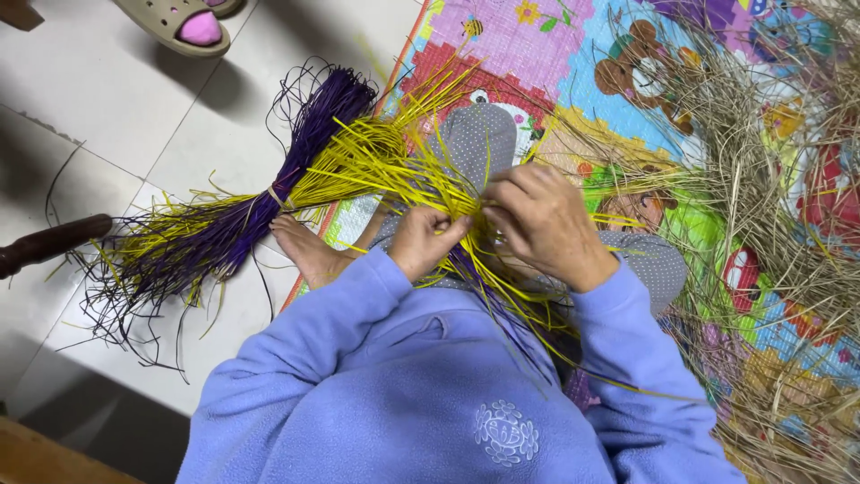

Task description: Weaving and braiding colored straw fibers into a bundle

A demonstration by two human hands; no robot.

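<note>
My left hand [423,240] and my right hand [545,224] meet over my lap, both pinching thin yellow straw strands [408,170] that fan out to the upper left. Some purple strands run under my hands toward my blue fleece sleeves. A tied bundle of purple and yellow straw [235,220] lies on the white tile floor to the left, its ends spread wide. My bare foot [305,249] rests beside that bundle, at the edge of the mat.
A colourful cartoon play mat [582,54] lies under my legs. A heap of dry tan straw [770,206] covers its right side. A beige slipper [179,22] sits top left; a dark wooden leg [49,242] juts in at the left.
</note>
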